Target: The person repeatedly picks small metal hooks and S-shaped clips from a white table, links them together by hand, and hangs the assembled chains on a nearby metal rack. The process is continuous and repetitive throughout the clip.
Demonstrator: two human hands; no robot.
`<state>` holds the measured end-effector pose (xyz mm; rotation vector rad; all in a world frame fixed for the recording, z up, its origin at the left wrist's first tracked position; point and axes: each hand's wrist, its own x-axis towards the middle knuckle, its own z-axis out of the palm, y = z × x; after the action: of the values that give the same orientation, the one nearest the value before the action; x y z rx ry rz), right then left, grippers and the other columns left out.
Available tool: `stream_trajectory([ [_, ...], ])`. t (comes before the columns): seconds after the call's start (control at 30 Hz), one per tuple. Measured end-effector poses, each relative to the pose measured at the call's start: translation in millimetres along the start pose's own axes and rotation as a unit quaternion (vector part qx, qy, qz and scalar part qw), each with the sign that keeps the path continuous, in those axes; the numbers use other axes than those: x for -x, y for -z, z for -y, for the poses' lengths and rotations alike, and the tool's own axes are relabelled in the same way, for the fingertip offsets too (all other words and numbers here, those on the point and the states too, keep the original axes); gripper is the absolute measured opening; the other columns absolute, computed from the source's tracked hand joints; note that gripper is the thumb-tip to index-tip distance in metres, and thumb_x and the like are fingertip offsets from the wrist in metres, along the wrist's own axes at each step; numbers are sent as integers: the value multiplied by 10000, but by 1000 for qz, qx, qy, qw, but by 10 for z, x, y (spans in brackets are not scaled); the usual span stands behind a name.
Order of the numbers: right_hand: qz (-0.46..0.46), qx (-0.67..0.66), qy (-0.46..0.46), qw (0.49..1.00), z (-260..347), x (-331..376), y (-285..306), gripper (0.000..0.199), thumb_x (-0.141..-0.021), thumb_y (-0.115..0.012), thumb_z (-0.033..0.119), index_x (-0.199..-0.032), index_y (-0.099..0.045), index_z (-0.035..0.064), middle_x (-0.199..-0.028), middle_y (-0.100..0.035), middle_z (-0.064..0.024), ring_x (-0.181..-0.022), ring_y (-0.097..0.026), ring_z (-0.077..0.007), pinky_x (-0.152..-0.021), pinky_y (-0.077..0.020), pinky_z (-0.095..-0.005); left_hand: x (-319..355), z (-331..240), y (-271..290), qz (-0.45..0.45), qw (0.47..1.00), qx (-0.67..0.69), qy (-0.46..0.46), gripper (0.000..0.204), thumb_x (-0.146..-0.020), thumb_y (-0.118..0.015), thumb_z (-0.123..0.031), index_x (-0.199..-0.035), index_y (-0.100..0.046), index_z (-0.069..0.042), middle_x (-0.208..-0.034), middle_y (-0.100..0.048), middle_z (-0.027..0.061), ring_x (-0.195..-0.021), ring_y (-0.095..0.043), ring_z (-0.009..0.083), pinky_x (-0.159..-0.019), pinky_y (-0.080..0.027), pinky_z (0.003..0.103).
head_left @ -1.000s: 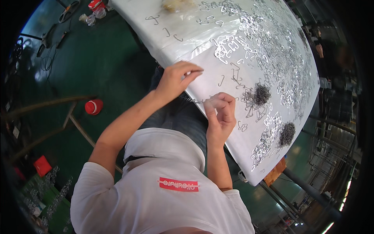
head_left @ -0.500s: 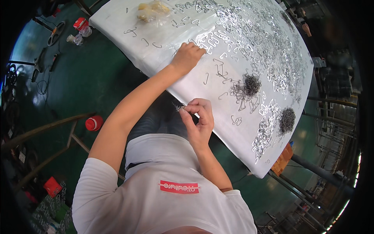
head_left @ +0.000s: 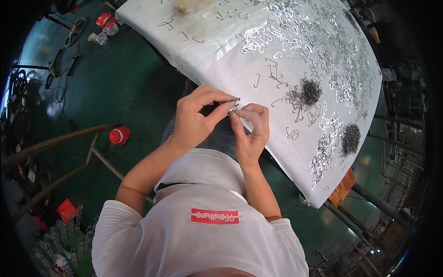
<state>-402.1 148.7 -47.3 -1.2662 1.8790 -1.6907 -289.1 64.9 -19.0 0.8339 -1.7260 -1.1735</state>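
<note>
1. Half a second ago the left hand [head_left: 196, 115] lay out on the counter [head_left: 217, 55]; now it is back at the near edge, meeting the right hand [head_left: 251, 127].
2. Both grips are pinched together on one small metal clip [head_left: 234, 105], held just above the counter edge, over the lap.
3. Judging by the piles, much is finished: many shiny assembled clips [head_left: 332, 78] cover the far side. Two dark spring heaps [head_left: 310, 92] and loose wire hooks [head_left: 258, 81] are left.
4. Near the hands the counter is rather bare; the edge is just below them.
</note>
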Motion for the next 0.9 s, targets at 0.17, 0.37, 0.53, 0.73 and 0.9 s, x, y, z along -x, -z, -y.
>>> stream_trajectory([
  [0.17, 28, 37, 39, 998, -8, -20, 15, 131, -750, -741, 37, -852, -663, 12, -907, -555, -92, -796, -557, -191, -671, -446, -289, 59, 36, -16, -5, 999, -17, -43, 121, -764, -697, 16, -877, -709, -26, -820, -694, 76, -757, -628, 185, -670, -496, 283],
  [0.37, 126, 116, -3, 985, -481, -709, 384, 116, -835, -664, 78, -948, -658, 52, -906, -630, -53, -734, -594, -152, -626, -447, -295, 37, 123, -12, -12, 998, -25, -62, 154, -747, -710, 38, -885, -702, -31, -819, -686, 72, -753, -620, 206, -672, -490, 290],
  [0.53, 155, 359, 28, 920, -1207, -1707, 486, 131, -867, -635, 187, -907, -662, 65, -894, -636, -94, -760, -639, -265, -664, -488, -376, 46, 118, -6, -18, 998, -28, -48, 156, -746, -713, 41, -882, -703, -36, -827, -689, 68, -767, -622, 201, -681, -492, 289],
  [0.73, 242, 458, 80, 852, -1373, -1956, 409, 159, -887, -605, 197, -933, -626, 46, -929, -645, -110, -794, -637, -311, -689, -498, -393, 54, 115, -10, -25, 998, -24, -50, 166, -741, -717, 46, -884, -702, -36, -823, -685, 68, -768, -623, 202, -689, -492, 290],
  [0.9, 231, 205, -96, 946, -831, -1554, 378, 86, -872, -629, 87, -916, -600, 19, -876, -654, -90, -760, -622, -196, -679, -488, -310, 71, 160, -1, -32, 997, -26, -65, 159, -739, -720, 43, -878, -698, -32, -814, -680, 73, -759, -621, 207, -682, -490, 294],
])
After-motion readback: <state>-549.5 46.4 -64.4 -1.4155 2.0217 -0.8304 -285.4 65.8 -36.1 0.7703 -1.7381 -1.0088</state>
